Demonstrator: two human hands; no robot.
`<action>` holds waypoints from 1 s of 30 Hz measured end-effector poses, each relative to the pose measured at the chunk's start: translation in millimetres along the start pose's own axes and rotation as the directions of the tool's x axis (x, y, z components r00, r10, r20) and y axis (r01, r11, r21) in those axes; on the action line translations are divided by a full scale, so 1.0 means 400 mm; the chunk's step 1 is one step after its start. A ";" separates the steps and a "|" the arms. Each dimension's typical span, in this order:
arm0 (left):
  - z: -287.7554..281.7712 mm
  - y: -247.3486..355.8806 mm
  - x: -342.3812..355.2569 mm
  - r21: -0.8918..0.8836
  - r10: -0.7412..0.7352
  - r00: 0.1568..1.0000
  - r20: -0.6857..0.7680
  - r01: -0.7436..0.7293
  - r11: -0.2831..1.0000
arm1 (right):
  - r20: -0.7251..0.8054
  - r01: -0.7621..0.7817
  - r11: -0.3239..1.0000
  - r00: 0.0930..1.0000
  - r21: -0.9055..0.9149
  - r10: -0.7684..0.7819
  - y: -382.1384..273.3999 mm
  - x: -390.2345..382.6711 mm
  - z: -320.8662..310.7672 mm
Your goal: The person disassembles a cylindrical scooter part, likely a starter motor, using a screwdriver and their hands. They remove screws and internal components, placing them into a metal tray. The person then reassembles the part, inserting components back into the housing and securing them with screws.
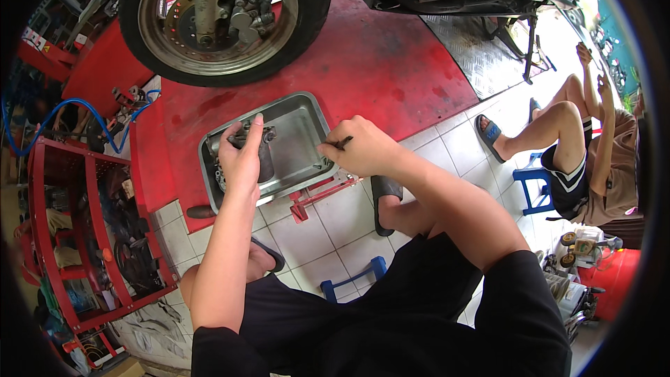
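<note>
My left hand (241, 158) is closed around a metal mechanical part with a dark rounded body (266, 160), its thumb pointing up. The hand hides much of that part, and its exact kind does not show. Below it lies a shallow steel tray (301, 101) with small metal pieces (218, 173) along its left side. Over the tray's right rim, my right hand (366, 148) pinches a short dark slender tool (343, 143). Its lower end is hidden by the fingers. A small screw-like piece (318, 165) rests in the tray near that hand.
Beyond the tray stands a scooter's front wheel (230, 73) on a red platform (391, 63). A dark handle (201, 211) sticks out at the tray's near left. Left is a red shelf cart (91, 188); a blue hose (87, 102) loops above it. Another person (614, 160) sits at right.
</note>
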State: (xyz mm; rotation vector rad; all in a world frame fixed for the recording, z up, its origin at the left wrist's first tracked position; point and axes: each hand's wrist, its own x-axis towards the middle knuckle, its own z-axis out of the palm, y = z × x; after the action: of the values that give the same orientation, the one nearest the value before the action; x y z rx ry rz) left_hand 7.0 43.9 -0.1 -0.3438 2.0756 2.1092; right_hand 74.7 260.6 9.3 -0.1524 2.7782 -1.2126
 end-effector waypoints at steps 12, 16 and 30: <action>0.004 -0.009 0.014 -0.013 -0.030 0.999 0.020 0.031 0.999 | 0.085 -0.092 0.995 0.992 0.033 0.089 -0.030 -0.011 -0.042; 0.006 -0.009 0.017 -0.039 -0.060 0.998 0.030 0.062 0.997 | 0.084 0.041 0.996 0.995 0.082 -0.048 -0.015 -0.009 -0.009; 0.002 -0.005 0.015 -0.041 -0.080 0.997 0.024 0.081 0.996 | 0.100 -0.100 0.995 0.990 0.019 0.098 -0.026 -0.007 -0.020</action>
State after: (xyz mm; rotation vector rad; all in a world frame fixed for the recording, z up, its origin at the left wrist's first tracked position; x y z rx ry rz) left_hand 1.8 44.4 -3.7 -0.4005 1.9739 2.1024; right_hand 77.1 259.8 22.5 -0.0690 2.6517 -1.1811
